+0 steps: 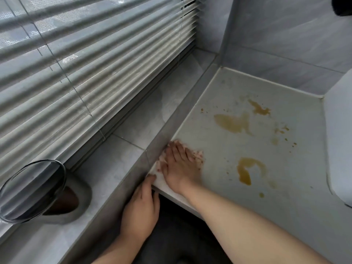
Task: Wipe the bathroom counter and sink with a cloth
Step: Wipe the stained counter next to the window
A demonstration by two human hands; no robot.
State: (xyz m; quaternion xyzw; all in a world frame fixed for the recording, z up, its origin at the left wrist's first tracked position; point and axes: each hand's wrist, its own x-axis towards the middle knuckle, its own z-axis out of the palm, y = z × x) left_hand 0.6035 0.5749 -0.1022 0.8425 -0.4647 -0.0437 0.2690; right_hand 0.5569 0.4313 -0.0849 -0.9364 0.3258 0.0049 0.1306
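A pale counter (224, 153) carries several yellow-brown stains, the largest near the middle (233, 123) and a curved one (247, 171) closer to me. My right hand (179, 166) lies flat with straight fingers on a white cloth (199, 156) at the counter's left edge, against the raised ledge. My left hand (142, 208) rests at the counter's front-left corner, its fingers touching the edge of the cloth. The white rim of the sink (338, 141) shows at the far right; its bowl is out of view.
A tiled window ledge (133, 134) runs along the left under slatted blinds (91, 60). A round mirror on a grey base (38, 191) stands on the ledge at the near left. Tiled walls (285, 40) close off the back corner.
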